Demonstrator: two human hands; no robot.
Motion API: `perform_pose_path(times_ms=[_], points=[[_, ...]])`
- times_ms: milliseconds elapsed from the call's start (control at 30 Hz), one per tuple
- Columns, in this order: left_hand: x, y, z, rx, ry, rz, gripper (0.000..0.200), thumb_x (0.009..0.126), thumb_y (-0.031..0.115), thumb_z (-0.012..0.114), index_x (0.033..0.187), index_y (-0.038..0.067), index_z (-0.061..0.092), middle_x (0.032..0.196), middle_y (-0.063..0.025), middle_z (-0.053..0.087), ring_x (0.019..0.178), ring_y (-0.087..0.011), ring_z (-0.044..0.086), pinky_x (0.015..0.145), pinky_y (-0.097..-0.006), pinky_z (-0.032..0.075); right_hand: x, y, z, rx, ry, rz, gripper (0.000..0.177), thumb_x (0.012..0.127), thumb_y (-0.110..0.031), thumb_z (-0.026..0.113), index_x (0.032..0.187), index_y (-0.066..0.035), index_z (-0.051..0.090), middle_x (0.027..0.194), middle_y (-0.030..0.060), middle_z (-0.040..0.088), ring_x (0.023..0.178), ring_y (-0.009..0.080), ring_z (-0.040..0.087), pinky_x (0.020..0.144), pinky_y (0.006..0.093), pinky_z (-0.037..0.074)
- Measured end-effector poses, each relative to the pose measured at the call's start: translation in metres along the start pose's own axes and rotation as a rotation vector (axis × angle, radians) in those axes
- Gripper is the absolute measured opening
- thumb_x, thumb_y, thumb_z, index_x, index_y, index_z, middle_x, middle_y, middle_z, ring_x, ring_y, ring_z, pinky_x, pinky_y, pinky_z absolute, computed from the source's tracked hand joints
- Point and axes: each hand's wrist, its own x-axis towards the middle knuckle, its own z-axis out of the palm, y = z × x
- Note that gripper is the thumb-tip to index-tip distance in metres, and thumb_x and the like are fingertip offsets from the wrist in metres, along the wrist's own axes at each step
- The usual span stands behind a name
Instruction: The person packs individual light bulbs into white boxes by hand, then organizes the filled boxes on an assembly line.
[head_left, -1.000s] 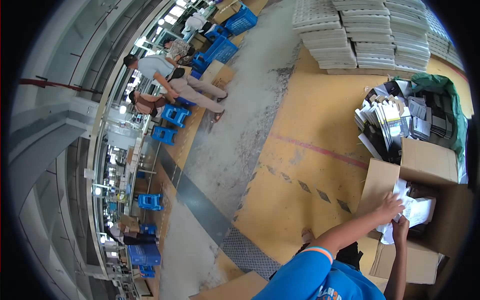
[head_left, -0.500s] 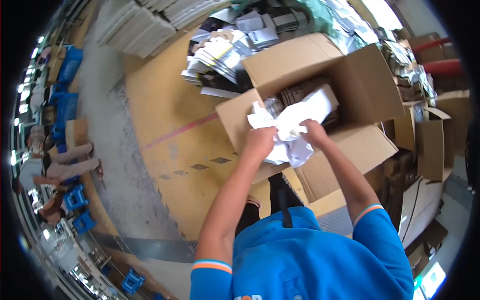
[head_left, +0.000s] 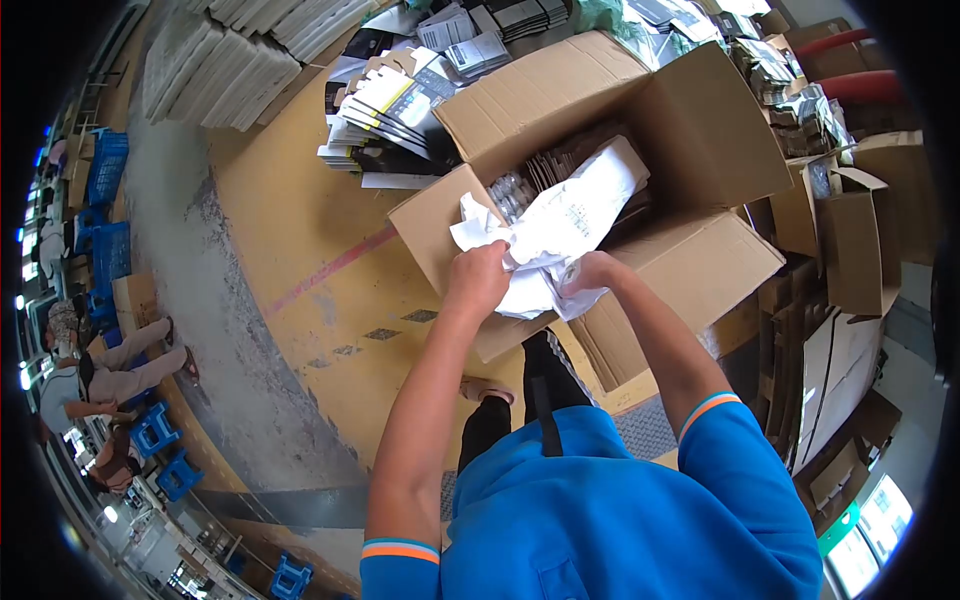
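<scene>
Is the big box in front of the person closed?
No, the cardboard box has its flaps spread open, so brown pieces inside it show beside the white wrapping.

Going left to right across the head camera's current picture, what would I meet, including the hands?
Topmost blue crate → red floor line → left hand → right hand → small open carton at right.

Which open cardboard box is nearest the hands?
The large carton with spread flaps, where the left hand and right hand hold white wrapping; the smaller open boxes stand farther right.
</scene>
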Motion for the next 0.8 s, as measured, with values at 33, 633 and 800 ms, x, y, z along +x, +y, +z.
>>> perform_pose_path(times_ms=[33, 633, 800], points=[[0.001, 0.001, 0.0, 0.008, -0.001, -0.011, 0.019, 0.076, 0.018, 0.062, 0.083, 0.001, 0.057, 0.08, -0.0216, 0.061, 0.079, -0.0393, 0.058, 0.069, -0.0455, 0.046, 0.001, 0.002, 0.003, -0.085, 0.023, -0.022, 0.042, 0.059, -0.031, 0.068, 0.086, 0.001, 0.066, 0.091, 0.0199, 0.064, 0.084, 0.0338, 0.062, 0.074, 0.0359, 0.05], [0.002, 0.02, 0.108, 0.569, -0.188, 0.311, 0.022, 0.081, 0.019, 0.048, 0.086, 0.012, 0.068, 0.091, -0.0078, 0.064, 0.089, -0.0251, 0.057, 0.085, -0.0435, 0.036, -0.135, -0.035, 0.061, 0.258, 0.76, -0.394, 0.016, 0.06, -0.001, 0.056, 0.074, -0.008, 0.059, 0.072, 0.0122, 0.056, 0.065, 0.0326, 0.057, 0.054, 0.0418, 0.045], [-0.023, -0.016, 0.086, 0.182, -0.109, 0.299, 0.011, 0.074, 0.015, 0.051, 0.079, 0.009, 0.059, 0.079, -0.0114, 0.06, 0.082, -0.0266, 0.058, 0.076, -0.0401, 0.043, -0.155, -0.055, 0.047, 0.29, 0.712, -0.605, 0.027, 0.058, 0.007, 0.056, 0.083, -0.003, 0.062, 0.063, 0.0132, 0.049, 0.058, 0.0304, 0.05, 0.051, 0.0373, 0.039]])
